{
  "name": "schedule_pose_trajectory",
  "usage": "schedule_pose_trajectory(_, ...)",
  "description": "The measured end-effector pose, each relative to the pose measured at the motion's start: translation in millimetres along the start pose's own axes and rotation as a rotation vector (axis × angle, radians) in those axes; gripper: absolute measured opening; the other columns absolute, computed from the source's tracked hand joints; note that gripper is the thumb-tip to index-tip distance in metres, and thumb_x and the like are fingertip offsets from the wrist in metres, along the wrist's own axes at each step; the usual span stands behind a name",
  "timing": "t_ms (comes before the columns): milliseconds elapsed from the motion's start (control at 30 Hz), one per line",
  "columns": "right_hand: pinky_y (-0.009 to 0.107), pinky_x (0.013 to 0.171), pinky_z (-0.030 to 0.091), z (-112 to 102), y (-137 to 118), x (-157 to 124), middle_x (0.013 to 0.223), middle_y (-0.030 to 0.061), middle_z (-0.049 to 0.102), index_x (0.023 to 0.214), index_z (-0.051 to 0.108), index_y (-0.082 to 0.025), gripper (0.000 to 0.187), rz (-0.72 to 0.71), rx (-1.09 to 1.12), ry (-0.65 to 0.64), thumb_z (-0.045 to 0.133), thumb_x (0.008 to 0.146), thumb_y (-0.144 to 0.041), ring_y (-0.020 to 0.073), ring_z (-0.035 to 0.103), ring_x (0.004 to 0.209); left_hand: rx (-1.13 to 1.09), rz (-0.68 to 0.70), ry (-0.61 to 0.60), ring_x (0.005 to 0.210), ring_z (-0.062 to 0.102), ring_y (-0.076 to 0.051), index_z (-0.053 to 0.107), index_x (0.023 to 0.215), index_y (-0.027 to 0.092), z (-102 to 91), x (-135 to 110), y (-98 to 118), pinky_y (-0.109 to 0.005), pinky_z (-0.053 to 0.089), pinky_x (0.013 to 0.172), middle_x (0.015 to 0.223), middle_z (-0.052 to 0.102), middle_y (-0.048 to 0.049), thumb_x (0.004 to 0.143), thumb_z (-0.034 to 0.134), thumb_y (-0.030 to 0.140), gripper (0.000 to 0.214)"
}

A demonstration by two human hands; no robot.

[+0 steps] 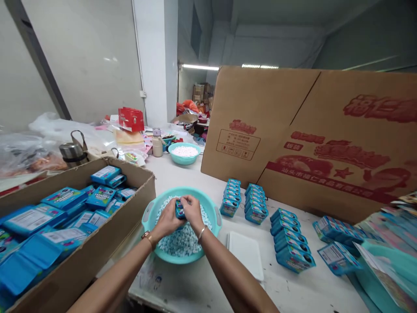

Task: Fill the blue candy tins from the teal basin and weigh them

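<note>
On our white worktop (293, 291), two pellet-filled basins: a far basin (184, 160) and a near basin (148, 217), over which our left hand (167, 219) and right hand (193, 211) both clamp fingers on one blue box (179, 209).

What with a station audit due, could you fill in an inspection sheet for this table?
Surface: white table, scuffed and marked.
Job's things: teal basin of white pellets; small blue box held over it; rows of blue boxes to the right.
Clutter: open carton of blue packs at left; white pad; second bowl, metal flask, red box and plastic bags at the far end.
Grippers: left hand and right hand both grip the small blue box.
Cables: nothing seen.
Surroundings: large cardboard sheet propped upright behind the rows; stacked cartons in a back room.
</note>
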State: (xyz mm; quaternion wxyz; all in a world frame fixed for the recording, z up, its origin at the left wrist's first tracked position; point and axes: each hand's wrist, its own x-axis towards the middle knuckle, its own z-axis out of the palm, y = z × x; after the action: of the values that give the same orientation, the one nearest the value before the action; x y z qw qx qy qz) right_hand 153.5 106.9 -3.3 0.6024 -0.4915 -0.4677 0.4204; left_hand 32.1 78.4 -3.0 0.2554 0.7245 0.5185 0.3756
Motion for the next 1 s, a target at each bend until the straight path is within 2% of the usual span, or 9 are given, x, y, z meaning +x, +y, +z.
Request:
schedule_pose_trajectory(233, 0.03, 0.083, 0.047, -1, -4, -4, 0.093, 0.0061, 0.07, 0.096, 0.07, -0.019, 0.039, 0.003, 0.01, -0.003, 0.045, 0.087, -0.048, 0.0215, 0.063, 0.091, -0.111, -0.031, 0.029, 0.105, 0.061, -0.028, 0.043, 0.123, 0.021, 3.0, -8, 1, -0.04, 0.047, 0.092, 0.116, 0.061, -0.0069, 0.062, 0.074, 0.023, 0.068)
schedule_pose_trajectory(367, 0.032, 0.09, 0.046, -6, -5, -9, 0.101, 0.0077, 0.071, 0.096, 0.071, -0.02, 0.042, 0.011, 0.013, -0.049, 0.047, 0.087, -0.053, 0.0233, 0.063, 0.101, -0.209, -0.057, 0.025, 0.102, 0.063, -0.027, 0.041, 0.123, 0.021, 7.2, -12, -6, -0.041, 0.05, 0.091, 0.115, 0.062, -0.007, 0.064, 0.073, 0.025, 0.067)
schedule_pose_trajectory(467, 0.035, 0.092, 0.046, -19, -7, -2, 0.106, 0.0086, 0.072, 0.099, 0.074, -0.021, 0.044, 0.058, 0.028, -0.121, 0.053, 0.084, -0.057, 0.0246, 0.063, 0.103, -0.292, -0.088, 0.012, 0.102, 0.064, -0.028, 0.042, 0.12, 0.022, 1.4, -13, -10, -0.042, 0.05, 0.093, 0.112, 0.063, -0.0058, 0.063, 0.075, 0.026, 0.066)
schedule_pose_trajectory(600, 0.038, 0.093, 0.046, -33, -7, 13, 0.121, 0.0106, 0.068, 0.111, 0.071, -0.022, 0.057, 0.149, 0.073, -0.113, 0.044, 0.087, -0.065, 0.026, 0.062, 0.109, -0.431, -0.137, -0.025, 0.103, 0.065, -0.027, 0.037, 0.124, 0.022, -11.3, -11, -2, -0.041, 0.053, 0.09, 0.113, 0.063, -0.0059, 0.062, 0.075, 0.028, 0.073)
schedule_pose_trajectory(800, 0.039, 0.08, 0.051, -16, -7, 8, 0.105, 0.0149, 0.073, 0.106, 0.072, -0.015, 0.067, 0.23, 0.132, -0.14, 0.033, 0.089, -0.067, 0.0282, 0.066, 0.098, -0.543, -0.219, -0.098, 0.096, 0.067, -0.026, 0.039, 0.124, 0.021, -11.9, -8, 14, -0.039, 0.055, 0.083, 0.11, 0.066, -0.0047, 0.055, 0.075, 0.025, 0.079)
schedule_pose_trajectory(900, 0.035, 0.082, 0.05, -8, -11, 4, 0.108, 0.0113, 0.072, 0.107, 0.072, -0.018, 0.057, 0.202, 0.116, -0.125, 0.041, 0.088, -0.062, 0.0255, 0.065, 0.1, -0.57, -0.239, -0.111, 0.096, 0.067, -0.026, 0.037, 0.127, 0.022, -9.4, -8, 12, -0.038, 0.055, 0.084, 0.111, 0.065, -0.0046, 0.054, 0.075, 0.024, 0.083)
schedule_pose_trajectory(1000, 0.034, 0.08, 0.051, -14, -13, 1, 0.101, 0.0088, 0.073, 0.104, 0.073, -0.019, 0.047, 0.181, 0.061, -0.145, 0.048, 0.087, -0.056, 0.024, 0.066, 0.095, -0.586, -0.253, -0.135, 0.098, 0.066, -0.027, 0.039, 0.126, 0.021, -13.8, -13, 8, -0.039, 0.054, 0.086, 0.111, 0.065, -0.0055, 0.052, 0.077, 0.022, 0.083)
